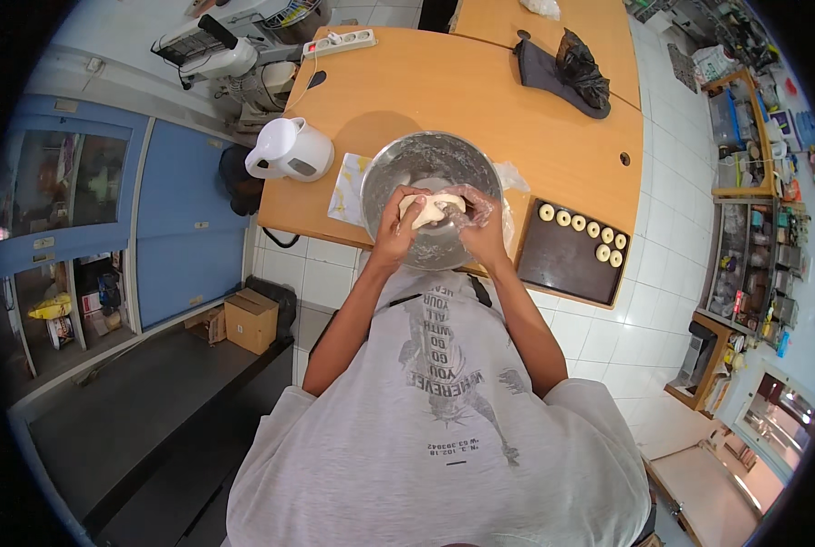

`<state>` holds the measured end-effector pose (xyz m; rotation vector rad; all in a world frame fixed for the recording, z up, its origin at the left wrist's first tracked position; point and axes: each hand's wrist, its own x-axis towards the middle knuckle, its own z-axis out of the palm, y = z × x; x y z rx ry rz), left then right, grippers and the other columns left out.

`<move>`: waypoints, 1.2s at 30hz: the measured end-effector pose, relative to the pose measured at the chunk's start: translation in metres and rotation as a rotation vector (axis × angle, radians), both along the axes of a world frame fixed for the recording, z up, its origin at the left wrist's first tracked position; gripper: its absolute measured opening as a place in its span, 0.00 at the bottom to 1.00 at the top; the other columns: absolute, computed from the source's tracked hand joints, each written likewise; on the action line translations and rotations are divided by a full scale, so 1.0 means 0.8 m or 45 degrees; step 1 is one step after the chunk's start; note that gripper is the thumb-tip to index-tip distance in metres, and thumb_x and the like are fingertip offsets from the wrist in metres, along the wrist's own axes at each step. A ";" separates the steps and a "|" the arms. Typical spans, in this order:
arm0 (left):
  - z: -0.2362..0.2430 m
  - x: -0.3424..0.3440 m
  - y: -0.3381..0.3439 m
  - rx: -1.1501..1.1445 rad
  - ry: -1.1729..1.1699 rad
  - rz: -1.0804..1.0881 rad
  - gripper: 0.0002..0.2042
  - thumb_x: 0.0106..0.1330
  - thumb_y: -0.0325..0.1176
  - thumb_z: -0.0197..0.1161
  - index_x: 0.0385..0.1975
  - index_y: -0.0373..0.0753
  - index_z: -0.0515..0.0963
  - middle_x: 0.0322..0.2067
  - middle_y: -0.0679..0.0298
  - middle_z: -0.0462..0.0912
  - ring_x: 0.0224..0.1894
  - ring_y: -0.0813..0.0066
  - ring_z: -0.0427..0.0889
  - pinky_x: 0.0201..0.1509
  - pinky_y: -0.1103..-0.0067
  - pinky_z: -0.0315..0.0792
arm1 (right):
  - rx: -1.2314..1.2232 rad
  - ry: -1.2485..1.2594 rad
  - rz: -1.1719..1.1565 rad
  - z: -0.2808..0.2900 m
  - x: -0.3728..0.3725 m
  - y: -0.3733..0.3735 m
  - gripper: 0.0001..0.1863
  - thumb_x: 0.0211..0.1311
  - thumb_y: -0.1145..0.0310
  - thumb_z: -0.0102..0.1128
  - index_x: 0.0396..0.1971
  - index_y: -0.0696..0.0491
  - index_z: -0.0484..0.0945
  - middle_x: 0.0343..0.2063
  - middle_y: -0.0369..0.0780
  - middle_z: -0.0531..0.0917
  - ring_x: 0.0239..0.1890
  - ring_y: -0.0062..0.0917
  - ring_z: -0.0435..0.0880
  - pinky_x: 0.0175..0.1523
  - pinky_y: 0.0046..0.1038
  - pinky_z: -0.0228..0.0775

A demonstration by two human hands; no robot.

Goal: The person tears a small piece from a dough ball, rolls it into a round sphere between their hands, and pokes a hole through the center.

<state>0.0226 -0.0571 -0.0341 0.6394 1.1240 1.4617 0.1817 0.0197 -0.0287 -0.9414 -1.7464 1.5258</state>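
My left hand (396, 224) grips a lump of pale dough (430, 205) from its left side. My right hand (477, 219), its fingers covered in whitish, shiny smears or film, holds the dough from the right, fingers partly hidden. Both are over a large steel bowl (395, 161) streaked with pale residue. Right of it lies a dark baking tray (562, 266) bearing several dough rings (563, 218). A patterned cloth or paper (343, 196) shows at the bowl's left, and crumpled clear plastic (510, 180) at its right.
The wooden table (425, 77) also holds a white kettle (293, 150), a power strip (339, 43) and black bags (579, 73). A stand mixer (252, 87) is at upper left. Blue cabinets (188, 223) and a cardboard box (250, 319) stand left; crowded shelves (745, 264) line the right.
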 end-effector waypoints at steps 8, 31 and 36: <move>-0.014 0.022 0.003 -0.044 -0.671 0.240 0.10 0.78 0.32 0.54 0.55 0.40 0.71 0.53 0.59 0.77 0.55 0.70 0.79 0.61 0.72 0.74 | -0.647 0.618 -0.421 -0.031 -0.022 -0.010 0.13 0.69 0.79 0.61 0.52 0.58 0.79 0.46 0.36 0.85 0.50 0.20 0.82 0.55 0.23 0.75; -0.001 -0.020 0.008 -0.205 -0.060 -0.235 0.13 0.73 0.39 0.64 0.47 0.37 0.76 0.41 0.65 0.81 0.46 0.78 0.80 0.52 0.78 0.75 | 0.447 -0.216 0.064 -0.001 0.025 0.011 0.25 0.44 0.80 0.64 0.49 0.56 0.85 0.47 0.49 0.87 0.50 0.44 0.85 0.59 0.37 0.75; 0.014 -0.019 0.009 -0.080 0.195 -0.201 0.09 0.73 0.35 0.64 0.44 0.38 0.75 0.40 0.67 0.79 0.43 0.82 0.78 0.46 0.81 0.73 | -0.034 0.016 -0.065 0.010 0.011 0.000 0.20 0.51 0.83 0.64 0.47 0.57 0.86 0.43 0.44 0.89 0.45 0.33 0.88 0.54 0.30 0.78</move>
